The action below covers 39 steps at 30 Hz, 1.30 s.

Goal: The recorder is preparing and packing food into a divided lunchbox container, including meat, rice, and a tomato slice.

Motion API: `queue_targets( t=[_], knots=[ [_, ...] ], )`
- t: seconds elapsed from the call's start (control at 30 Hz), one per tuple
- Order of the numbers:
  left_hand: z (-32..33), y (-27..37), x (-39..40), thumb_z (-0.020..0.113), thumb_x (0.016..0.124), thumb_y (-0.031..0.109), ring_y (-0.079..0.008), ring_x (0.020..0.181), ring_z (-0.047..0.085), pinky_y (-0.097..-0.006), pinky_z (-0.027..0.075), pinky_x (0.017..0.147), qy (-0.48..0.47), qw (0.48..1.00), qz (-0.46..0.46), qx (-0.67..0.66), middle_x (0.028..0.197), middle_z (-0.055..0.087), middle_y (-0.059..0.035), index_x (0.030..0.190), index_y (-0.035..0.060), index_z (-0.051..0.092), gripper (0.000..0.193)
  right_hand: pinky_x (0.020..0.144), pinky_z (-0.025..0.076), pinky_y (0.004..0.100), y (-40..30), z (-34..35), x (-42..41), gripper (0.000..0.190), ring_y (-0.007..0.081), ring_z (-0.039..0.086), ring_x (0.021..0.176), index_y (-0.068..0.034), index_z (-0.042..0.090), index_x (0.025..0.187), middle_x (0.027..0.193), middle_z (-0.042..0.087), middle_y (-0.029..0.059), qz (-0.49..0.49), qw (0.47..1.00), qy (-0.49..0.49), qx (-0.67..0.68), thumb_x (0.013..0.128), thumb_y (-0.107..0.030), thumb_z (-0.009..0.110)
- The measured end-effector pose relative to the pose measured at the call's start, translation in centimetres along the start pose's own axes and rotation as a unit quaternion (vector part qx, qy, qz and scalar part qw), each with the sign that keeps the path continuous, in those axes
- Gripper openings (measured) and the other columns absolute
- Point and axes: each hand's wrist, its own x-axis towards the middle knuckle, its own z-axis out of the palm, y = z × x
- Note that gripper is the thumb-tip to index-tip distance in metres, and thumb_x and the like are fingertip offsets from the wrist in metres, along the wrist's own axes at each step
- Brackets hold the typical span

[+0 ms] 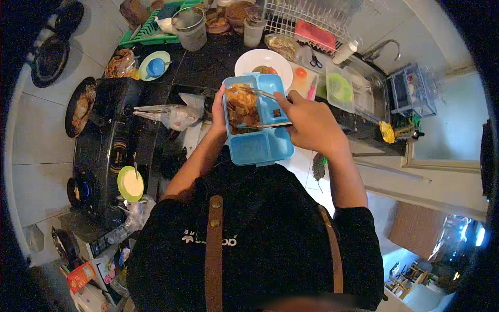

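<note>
My left hand holds a blue divided lunch box by its left side. Brown cooked food fills much of its large upper left compartment, and a small dark piece lies in a right one. In my right hand are metal tongs, their arms spread over the food; whether the tips pinch any of it, I cannot tell. Just behind the box, a white plate carries some food, partly hidden by the box.
The black counter holds a cutting board with a pink-handled knife, and scissors. A sink lies right. Left are a stove, a frying pan, a plastic bag and a green bowl.
</note>
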Motion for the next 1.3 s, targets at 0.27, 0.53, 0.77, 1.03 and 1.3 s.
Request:
queue_targets(
  t=[0.27,0.53,0.77,1.03,1.3],
  knots=[
    [-5.8,4.3,4.8,0.041,0.092,0.059,-0.0318,0.098,0.067,-0.0466,0.055,0.089,-0.016,1.000,-0.021,0.000,0.117,0.064,-0.0188,0.126,0.0003,0.054,0.069,0.073,0.051,0.0465,-0.4,1.3,7.1,0.070,0.0359,0.063,0.088,-0.008,0.044,0.139,0.105,0.057,0.0156,0.047,0.997,-0.043,0.035,0.074,-0.010,0.071],
    [-6.7,7.8,6.3,0.041,0.094,0.056,-0.0301,0.100,0.066,-0.0442,0.054,0.091,-0.049,0.998,-0.035,-0.024,0.116,0.064,-0.0185,0.126,-0.0002,0.053,0.066,0.074,0.051,0.0445,-2.1,1.5,9.9,0.075,0.0334,0.064,0.090,-0.010,0.040,0.142,0.102,0.057,0.0150,0.060,0.996,-0.031,0.063,0.076,-0.016,0.075],
    [-7.4,8.2,7.4,0.041,0.096,0.054,-0.0293,0.105,0.064,-0.0439,0.051,0.095,-0.087,0.994,-0.053,-0.044,0.117,0.063,-0.0166,0.129,0.0003,0.051,0.063,0.071,0.054,0.0464,-3.0,3.5,11.4,0.072,0.0377,0.065,0.087,-0.007,0.041,0.140,0.113,0.058,0.0183,0.130,0.991,-0.014,0.039,0.078,-0.024,0.073],
    [-6.6,8.4,9.5,0.037,0.097,0.052,-0.0304,0.107,0.062,-0.0449,0.050,0.095,-0.098,0.984,-0.104,-0.109,0.122,0.060,-0.0183,0.129,0.0012,0.051,0.061,0.070,0.052,0.0422,-3.3,4.6,12.8,0.060,0.0320,0.066,0.084,-0.009,0.051,0.133,0.098,0.063,0.0117,0.213,0.976,0.028,0.047,0.078,-0.018,0.073],
    [-6.7,9.9,10.5,0.042,0.095,0.056,-0.0302,0.103,0.065,-0.0447,0.053,0.092,0.018,0.999,-0.028,0.036,0.115,0.064,-0.0172,0.125,0.0023,0.053,0.062,0.069,0.053,0.0428,-1.8,5.7,15.4,0.055,0.0323,0.067,0.084,-0.010,0.056,0.128,0.099,0.065,0.0116,0.211,0.973,0.063,0.065,0.076,-0.016,0.074]
  ],
)
